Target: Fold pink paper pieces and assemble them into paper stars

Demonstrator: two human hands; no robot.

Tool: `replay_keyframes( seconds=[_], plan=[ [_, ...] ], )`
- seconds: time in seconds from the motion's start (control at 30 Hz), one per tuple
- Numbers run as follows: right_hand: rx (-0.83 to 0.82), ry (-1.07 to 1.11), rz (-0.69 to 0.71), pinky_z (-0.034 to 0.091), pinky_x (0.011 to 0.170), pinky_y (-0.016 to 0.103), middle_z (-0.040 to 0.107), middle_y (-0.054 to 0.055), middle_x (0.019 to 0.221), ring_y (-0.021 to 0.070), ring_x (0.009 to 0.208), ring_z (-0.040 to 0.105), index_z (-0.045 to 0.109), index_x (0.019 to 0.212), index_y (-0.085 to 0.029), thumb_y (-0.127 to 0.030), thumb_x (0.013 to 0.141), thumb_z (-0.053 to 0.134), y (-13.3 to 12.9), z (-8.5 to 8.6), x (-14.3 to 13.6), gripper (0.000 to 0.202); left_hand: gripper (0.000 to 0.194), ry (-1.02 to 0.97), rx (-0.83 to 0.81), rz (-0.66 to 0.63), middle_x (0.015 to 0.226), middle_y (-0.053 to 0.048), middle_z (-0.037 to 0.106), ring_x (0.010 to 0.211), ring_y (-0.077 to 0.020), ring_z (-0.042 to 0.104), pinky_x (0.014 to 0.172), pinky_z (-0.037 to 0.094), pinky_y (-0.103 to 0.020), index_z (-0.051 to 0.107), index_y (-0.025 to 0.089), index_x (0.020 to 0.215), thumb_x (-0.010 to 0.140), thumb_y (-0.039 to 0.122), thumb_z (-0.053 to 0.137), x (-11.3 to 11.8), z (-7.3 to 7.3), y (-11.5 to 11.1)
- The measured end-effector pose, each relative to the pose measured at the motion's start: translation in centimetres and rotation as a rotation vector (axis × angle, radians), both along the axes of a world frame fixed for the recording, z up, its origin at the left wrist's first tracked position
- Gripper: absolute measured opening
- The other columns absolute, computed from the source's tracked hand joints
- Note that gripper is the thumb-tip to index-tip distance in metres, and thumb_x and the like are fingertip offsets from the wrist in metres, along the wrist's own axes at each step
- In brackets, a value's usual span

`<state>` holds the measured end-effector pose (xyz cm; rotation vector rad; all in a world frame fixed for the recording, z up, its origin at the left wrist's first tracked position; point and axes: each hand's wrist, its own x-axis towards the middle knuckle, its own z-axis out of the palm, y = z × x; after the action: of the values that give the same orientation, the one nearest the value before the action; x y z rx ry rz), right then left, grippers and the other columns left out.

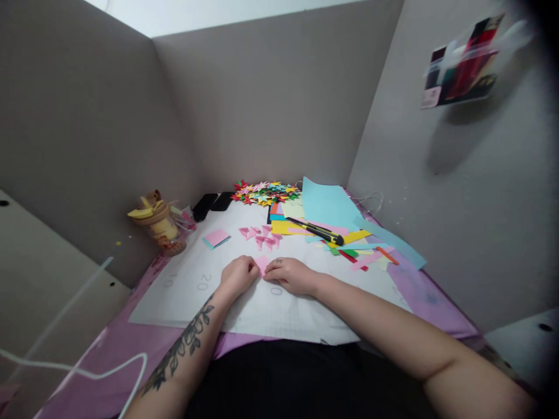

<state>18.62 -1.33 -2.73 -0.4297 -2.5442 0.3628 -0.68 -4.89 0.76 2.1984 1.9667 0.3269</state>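
A small piece of pink paper (pixel 262 263) lies between my two hands on the white sheet (pixel 174 302). My left hand (pixel 239 274) is closed, its fingertips pinching the paper's left edge. From the other side, my right hand (pixel 290 274) pinches the same paper with fingers pressed together. Just beyond them sit several folded pink paper pieces (pixel 263 240). A small stack of square papers (pixel 216 237), pink on top with blue beneath, rests to the left of these.
Colourful paper stars (pixel 266 193) are heaped at the back. A black and yellow utility knife (pixel 317 231) lies over paper strips (pixel 358 247); light blue sheets (pixel 327 203) are behind. At left stand a tumbler (pixel 159 227) and dark phone-like objects (pixel 213 203). Grey partitions (pixel 279 99) enclose the table.
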Motion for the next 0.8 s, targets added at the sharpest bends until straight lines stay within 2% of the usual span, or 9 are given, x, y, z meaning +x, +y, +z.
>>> replay_keyframes(
  seconds=[0.37, 0.53, 0.67, 0.8],
  plan=[
    [-0.011, -0.080, -0.029, 0.043, 0.084, 0.030, 0.063, 0.006, 0.099, 0.0171, 0.094, 0.054, 0.063, 0.095, -0.019, -0.001, 0.071, 0.046, -0.8, 1.1, -0.4, 0.034, 0.020, 0.021, 0.020, 0.034, 0.084, -0.005, 0.064, 0.076, -0.0177, 0.057, 0.061, 0.035, -0.026, 0.060, 0.019, 0.075, 0.080, 0.030, 0.044, 0.4, -0.3, 0.0],
    [-0.007, -0.080, -0.033, 0.042, 0.082, 0.030, 0.062, 0.006, 0.099, 0.0175, 0.093, 0.052, 0.063, 0.098, -0.019, -0.002, 0.072, 0.046, -0.9, 1.0, -0.5, 0.035, 0.011, -0.136, 0.083, -0.026, 0.086, -0.004, 0.061, 0.078, -0.0173, 0.056, 0.064, 0.038, -0.026, 0.056, 0.020, 0.081, 0.077, 0.029, 0.052, -0.7, -0.8, 0.0],
    [0.014, -0.138, -0.072, 0.039, 0.082, 0.032, 0.058, 0.007, 0.102, 0.0189, 0.094, 0.049, 0.061, 0.109, -0.022, -0.008, 0.079, 0.048, -1.2, 1.3, -1.0, 0.036, 0.016, -0.291, 0.113, -0.095, 0.088, -0.003, 0.060, 0.081, -0.0167, 0.056, 0.069, 0.041, -0.026, 0.055, 0.020, 0.090, 0.075, 0.023, 0.054, -2.0, -1.5, 0.3],
    [0.024, -0.246, -0.178, 0.037, 0.078, 0.034, 0.053, 0.007, 0.095, 0.0201, 0.089, 0.044, 0.056, 0.120, -0.029, -0.014, 0.082, 0.049, -1.5, 1.6, -2.2, 0.041, 0.023, -0.352, 0.116, -0.104, 0.090, -0.004, 0.060, 0.081, -0.0162, 0.056, 0.072, 0.043, -0.026, 0.056, 0.018, 0.095, 0.073, 0.014, 0.051, -2.5, -2.1, 0.7]
  ],
)
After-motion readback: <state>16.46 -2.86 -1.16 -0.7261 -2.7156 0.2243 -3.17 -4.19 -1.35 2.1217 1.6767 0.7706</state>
